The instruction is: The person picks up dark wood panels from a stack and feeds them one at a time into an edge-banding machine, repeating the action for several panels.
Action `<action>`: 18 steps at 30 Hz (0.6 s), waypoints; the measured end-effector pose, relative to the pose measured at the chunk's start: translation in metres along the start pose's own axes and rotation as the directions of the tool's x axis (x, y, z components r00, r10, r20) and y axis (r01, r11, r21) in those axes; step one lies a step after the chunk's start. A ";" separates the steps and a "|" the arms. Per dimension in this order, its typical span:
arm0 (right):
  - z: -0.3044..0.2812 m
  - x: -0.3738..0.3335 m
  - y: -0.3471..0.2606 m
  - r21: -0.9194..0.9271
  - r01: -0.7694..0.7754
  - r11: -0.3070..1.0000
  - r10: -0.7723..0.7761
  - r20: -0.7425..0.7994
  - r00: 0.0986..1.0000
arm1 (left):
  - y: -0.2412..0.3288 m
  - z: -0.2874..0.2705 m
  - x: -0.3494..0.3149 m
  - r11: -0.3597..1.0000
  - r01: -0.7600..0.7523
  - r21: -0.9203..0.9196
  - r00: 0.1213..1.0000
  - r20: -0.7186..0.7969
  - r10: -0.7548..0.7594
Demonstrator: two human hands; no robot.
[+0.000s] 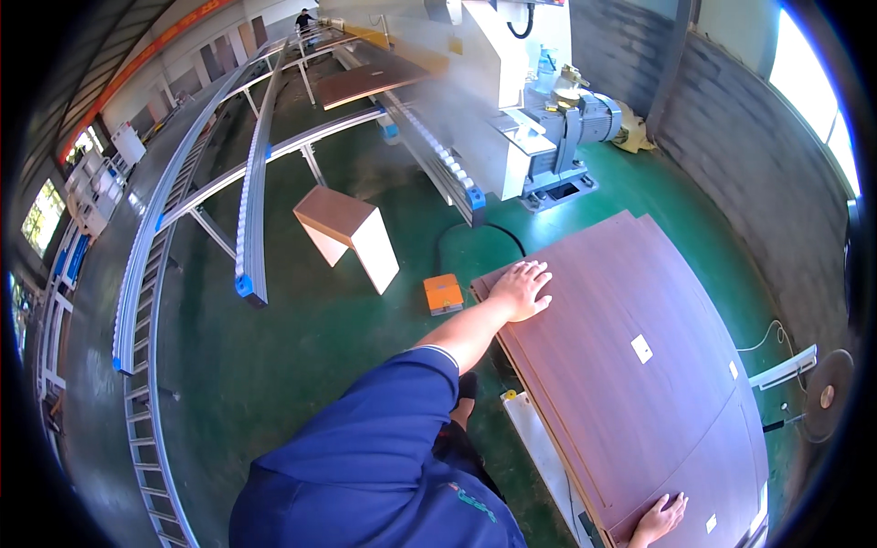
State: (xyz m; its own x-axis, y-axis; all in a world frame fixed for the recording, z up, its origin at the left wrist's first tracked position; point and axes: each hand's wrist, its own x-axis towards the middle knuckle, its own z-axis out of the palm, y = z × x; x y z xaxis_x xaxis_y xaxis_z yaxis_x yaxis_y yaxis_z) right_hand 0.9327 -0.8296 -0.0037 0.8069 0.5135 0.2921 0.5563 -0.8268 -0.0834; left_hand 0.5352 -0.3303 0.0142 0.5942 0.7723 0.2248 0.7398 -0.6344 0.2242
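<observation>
A stack of large brown wood-grain panels (pixel 594 365) lies to my right, with small white labels (pixel 641 348) on its top faces. My left hand (pixel 521 290) rests palm down on the far left corner of the top panel, its fingers spread. Near the lower edge of the view, my right hand (pixel 660 521) lies on the panels close to their near end, fingers apart. Neither hand is wrapped round anything. Under the stack's left side a pale support (pixel 539 447) shows in part.
An orange box (pixel 444 294) sits on the green floor beside a dark cable. Further left stands a brown-topped stool-like piece (pixel 343 215). Roller rails (pixel 253 201) run away from me, carrying a brown board (pixel 370 84). A machine with a motor (pixel 598 119) stands ahead; a person (pixel 304 20) is far off.
</observation>
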 end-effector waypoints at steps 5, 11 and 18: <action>-0.035 -0.001 -0.028 0.036 0.081 0.996 -0.079 -0.038 0.996 | -0.001 -0.001 -0.001 1.000 0.012 -0.001 1.000 0.011 -0.012; -0.036 -0.002 -0.031 0.043 0.055 0.998 -0.055 0.004 0.998 | -0.003 -0.001 -0.003 1.000 0.024 -0.003 0.999 0.022 -0.024; -0.041 -0.004 -0.033 0.051 0.025 0.998 -0.026 0.014 1.000 | 0.000 -0.004 -0.001 1.000 0.027 0.000 0.998 0.053 -0.027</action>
State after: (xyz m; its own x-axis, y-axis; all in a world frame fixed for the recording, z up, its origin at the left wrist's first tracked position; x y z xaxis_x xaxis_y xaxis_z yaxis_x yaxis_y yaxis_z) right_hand 0.9033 -0.8139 0.0366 0.7949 0.5379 0.2806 0.5858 -0.8008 -0.1244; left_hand 0.5333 -0.3307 0.0179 0.5899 0.7899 0.1678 0.7556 -0.6132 0.2302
